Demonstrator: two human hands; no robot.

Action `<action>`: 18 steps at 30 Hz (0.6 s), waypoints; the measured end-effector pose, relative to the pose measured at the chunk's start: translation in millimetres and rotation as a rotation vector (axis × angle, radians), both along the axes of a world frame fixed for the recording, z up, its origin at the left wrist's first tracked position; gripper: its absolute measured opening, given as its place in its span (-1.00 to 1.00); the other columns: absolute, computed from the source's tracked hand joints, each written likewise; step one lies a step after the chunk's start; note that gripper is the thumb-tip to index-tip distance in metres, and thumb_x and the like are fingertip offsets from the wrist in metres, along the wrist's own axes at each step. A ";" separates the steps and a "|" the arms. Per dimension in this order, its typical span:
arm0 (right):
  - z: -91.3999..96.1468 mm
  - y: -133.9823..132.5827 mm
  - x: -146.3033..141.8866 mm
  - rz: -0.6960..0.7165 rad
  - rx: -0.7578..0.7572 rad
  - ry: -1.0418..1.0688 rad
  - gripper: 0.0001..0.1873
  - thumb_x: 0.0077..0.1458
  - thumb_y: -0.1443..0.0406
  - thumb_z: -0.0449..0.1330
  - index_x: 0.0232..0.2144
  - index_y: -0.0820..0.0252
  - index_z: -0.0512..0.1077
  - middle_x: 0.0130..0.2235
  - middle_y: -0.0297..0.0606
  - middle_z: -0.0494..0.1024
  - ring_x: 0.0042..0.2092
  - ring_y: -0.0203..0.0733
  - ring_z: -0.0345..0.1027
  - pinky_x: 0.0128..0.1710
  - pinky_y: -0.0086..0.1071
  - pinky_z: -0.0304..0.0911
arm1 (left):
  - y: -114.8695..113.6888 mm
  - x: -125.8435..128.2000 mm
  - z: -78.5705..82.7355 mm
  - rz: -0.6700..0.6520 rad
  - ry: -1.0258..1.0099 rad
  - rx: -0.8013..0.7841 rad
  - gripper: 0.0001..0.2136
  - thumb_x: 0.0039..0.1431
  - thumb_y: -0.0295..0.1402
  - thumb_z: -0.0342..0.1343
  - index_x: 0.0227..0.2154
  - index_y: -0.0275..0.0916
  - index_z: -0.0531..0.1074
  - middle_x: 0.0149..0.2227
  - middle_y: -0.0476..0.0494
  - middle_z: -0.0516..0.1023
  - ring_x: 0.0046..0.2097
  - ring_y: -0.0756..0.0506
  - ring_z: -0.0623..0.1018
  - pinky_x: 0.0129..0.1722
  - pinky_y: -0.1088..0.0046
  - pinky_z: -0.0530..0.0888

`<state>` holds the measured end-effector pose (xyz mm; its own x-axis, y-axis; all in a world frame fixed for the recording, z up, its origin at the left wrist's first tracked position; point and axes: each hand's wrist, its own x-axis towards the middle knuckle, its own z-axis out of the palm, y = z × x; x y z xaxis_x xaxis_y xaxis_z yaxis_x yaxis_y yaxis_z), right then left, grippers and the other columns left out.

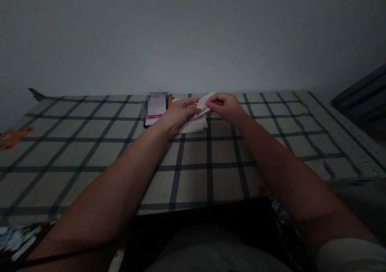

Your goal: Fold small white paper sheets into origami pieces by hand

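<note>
Between my two hands is a small folded piece of white paper [205,100], slanting up to the right. My left hand [183,110] pinches its lower left end with thumb and fingers. On its right side, my right hand [223,104] grips the edge between thumb and curled fingertips. Below them, on the checked cloth, lies another sheet of white paper [196,125], partly covered by my left hand. A phone [156,110] with a lit pale screen and a pink band is just left of my left hand, its top blurred out.
A checked cloth [193,175] covers the table, with an orange printed figure [15,137] at the left. Behind it rises a plain grey wall [193,35]. A dark striped object [362,95] stands at the right, and a colourful printed item [18,240] lies at the lower left.
</note>
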<state>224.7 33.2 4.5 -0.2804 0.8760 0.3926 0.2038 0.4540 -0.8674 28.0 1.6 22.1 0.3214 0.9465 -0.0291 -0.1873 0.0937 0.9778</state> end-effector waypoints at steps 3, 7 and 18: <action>1.0 -1.1 0.1 -0.018 0.025 -0.013 -0.82 0.05 0.18 0.34 -0.38 0.18 0.52 -0.36 -0.25 0.60 -0.32 -0.19 0.43 -0.23 -0.27 0.42 | 1.2 1.3 -3.9 -0.009 -0.062 0.017 -0.76 -0.02 -0.50 0.31 -0.22 -0.29 0.66 -0.30 -0.09 0.69 -0.32 0.01 0.60 -0.19 0.50 0.53; 1.7 -2.3 -1.6 -0.009 0.048 -0.010 -0.80 0.05 0.16 0.36 -0.36 0.17 0.51 -0.35 -0.26 0.59 -0.29 -0.18 0.44 -0.21 -0.27 0.42 | 2.7 1.7 -8.9 0.027 -0.043 0.046 -0.75 -0.03 -0.45 0.39 -0.22 -0.29 0.67 -0.27 -0.11 0.71 -0.31 0.00 0.62 -0.18 0.49 0.54; -0.6 1.7 -3.5 0.006 -0.126 0.199 -0.62 0.10 0.09 0.40 -0.19 0.05 0.32 -0.35 -0.41 0.51 -0.32 -0.28 0.46 -0.29 -0.39 0.47 | -2.0 5.0 -5.7 0.197 0.106 0.126 -0.69 0.05 -0.45 0.33 -0.10 -0.30 0.65 -0.19 -0.16 0.72 -0.20 -0.09 0.67 -0.13 0.39 0.57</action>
<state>221.2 34.8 3.9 -0.2138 0.9201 0.3283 0.0210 0.3403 -0.9401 33.0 -0.4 16.4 0.1319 0.9888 0.0694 -0.0861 -0.0583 0.9946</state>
